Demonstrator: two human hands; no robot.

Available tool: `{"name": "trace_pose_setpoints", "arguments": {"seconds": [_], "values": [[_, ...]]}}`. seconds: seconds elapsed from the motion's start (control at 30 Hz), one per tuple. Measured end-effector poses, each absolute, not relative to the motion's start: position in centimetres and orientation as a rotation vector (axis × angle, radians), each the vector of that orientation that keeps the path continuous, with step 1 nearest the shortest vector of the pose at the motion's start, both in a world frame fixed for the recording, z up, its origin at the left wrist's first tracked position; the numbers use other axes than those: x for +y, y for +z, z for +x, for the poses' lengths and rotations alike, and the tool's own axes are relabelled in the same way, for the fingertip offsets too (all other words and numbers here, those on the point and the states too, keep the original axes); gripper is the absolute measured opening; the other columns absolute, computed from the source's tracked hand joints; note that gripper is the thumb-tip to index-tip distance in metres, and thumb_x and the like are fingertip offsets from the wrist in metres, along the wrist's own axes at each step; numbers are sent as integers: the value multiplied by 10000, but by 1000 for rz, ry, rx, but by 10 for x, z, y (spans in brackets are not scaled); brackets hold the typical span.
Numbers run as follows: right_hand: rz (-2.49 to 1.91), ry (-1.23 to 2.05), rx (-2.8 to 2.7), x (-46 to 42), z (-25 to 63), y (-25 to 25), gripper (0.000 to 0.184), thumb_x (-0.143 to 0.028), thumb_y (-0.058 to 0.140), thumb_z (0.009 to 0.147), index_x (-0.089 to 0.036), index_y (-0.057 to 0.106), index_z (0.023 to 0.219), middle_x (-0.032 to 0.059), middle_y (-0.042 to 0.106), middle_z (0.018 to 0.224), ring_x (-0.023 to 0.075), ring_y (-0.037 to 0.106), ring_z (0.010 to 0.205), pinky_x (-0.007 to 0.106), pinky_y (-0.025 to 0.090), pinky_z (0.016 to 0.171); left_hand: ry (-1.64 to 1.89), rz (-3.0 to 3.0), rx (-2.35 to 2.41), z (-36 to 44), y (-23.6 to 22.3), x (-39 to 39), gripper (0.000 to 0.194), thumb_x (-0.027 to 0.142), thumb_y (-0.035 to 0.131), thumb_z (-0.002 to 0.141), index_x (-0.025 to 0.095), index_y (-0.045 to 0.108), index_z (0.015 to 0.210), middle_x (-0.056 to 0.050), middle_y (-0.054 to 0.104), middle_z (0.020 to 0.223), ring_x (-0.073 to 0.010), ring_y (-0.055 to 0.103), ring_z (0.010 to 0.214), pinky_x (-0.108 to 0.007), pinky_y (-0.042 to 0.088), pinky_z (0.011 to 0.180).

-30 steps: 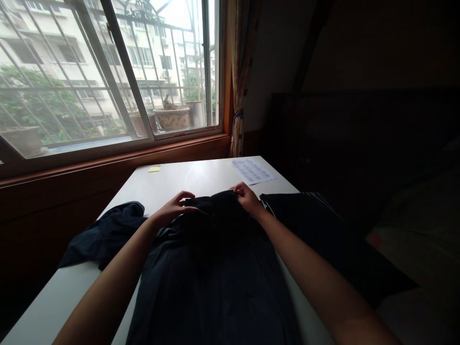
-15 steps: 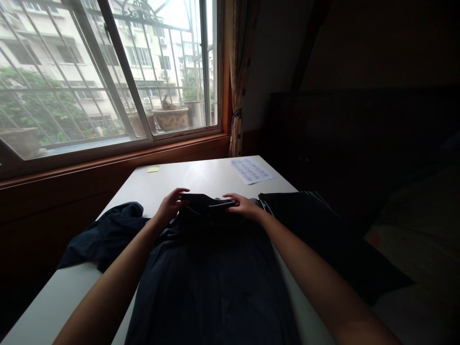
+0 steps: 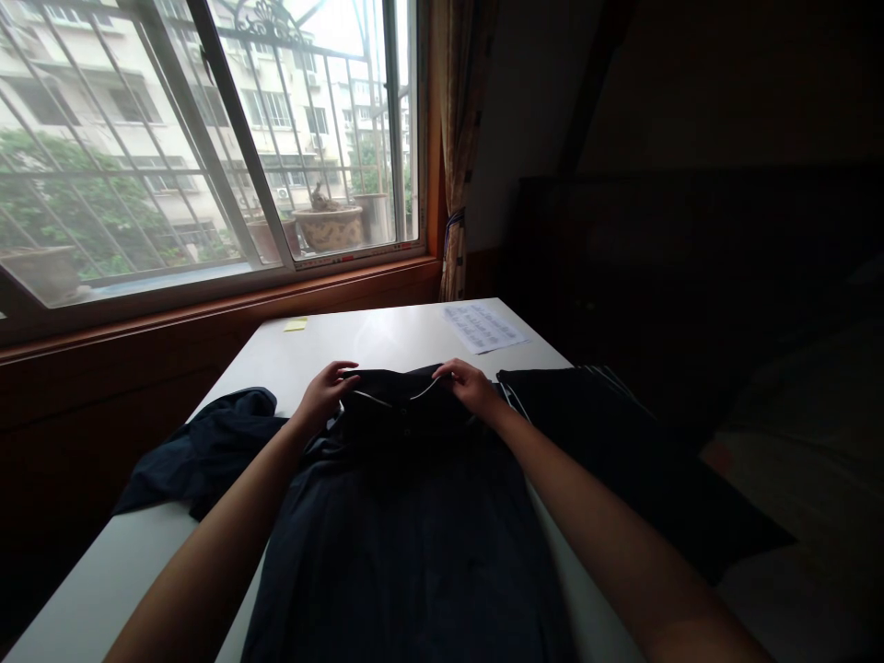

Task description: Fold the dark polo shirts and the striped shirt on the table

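Observation:
A dark navy shirt (image 3: 414, 543) lies front up, with its body running down toward me. Thin white piping edges its collar (image 3: 393, 382), and small buttons show just below. At the collar's left end, my left hand (image 3: 328, 394) pinches the fabric between thumb and fingers. My right hand (image 3: 470, 387) grips the other end in the same way. One sleeve (image 3: 200, 451) is bunched up on the left. On the right, dark fabric (image 3: 622, 451) with white stripes at its far edge spreads flat and reaches past the table's side; shadow hides its detail.
The white table (image 3: 373, 336) carries a yellow sticky note (image 3: 296, 324) at its far left and a printed sheet of paper (image 3: 483, 329) at the far right. Beyond stand a barred window (image 3: 276, 138) and a tied curtain (image 3: 456, 184). Deep shadow covers the right side.
The collar's right side has turned over and spread, so white piping now shows on both sides. My right hand has shifted slightly up and right; my left hand has barely moved.

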State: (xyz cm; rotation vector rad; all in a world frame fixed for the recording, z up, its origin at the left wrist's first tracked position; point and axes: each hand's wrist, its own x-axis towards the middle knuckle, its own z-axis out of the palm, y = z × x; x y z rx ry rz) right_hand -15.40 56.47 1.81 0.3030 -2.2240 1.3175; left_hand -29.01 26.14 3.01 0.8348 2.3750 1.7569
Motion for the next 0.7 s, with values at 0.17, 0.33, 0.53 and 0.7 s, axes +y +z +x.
{"name": "trace_pose_setpoints", "arguments": {"seconds": [0.17,0.33,0.53,0.7], "values": [[132,1398,-2324,574,-146,8,102,-291,692,785,-225,705,862,11,696,850,171,629,762,302,487,713,1843,757,2303,-284,30,257,506,546,780,704,176,723,1044,-54,707,853,-211,651,789,-301,484,697],[208,1203,-2476,581,-131,4,186,-408,690,845,-226,728,851,33,728,891,184,649,801,307,475,743,1864,742,2269,-270,28,249,454,536,795,690,188,714,972,-33,700,807,-209,649,769,-299,487,691],[-7,1259,-2556,565,-131,-14,262,-445,699,823,-216,654,944,28,704,891,169,647,730,294,497,691,1822,801,2217,-252,28,242,379,489,791,728,197,695,950,-28,720,843,-209,661,798,-305,497,731],[-149,1463,-2514,552,-137,-32,399,-187,690,702,-217,629,1095,18,693,933,145,637,715,273,509,674,1756,871,2203,-240,31,236,361,481,774,762,193,699,967,-71,751,934,-244,687,891,-354,525,814]]}}
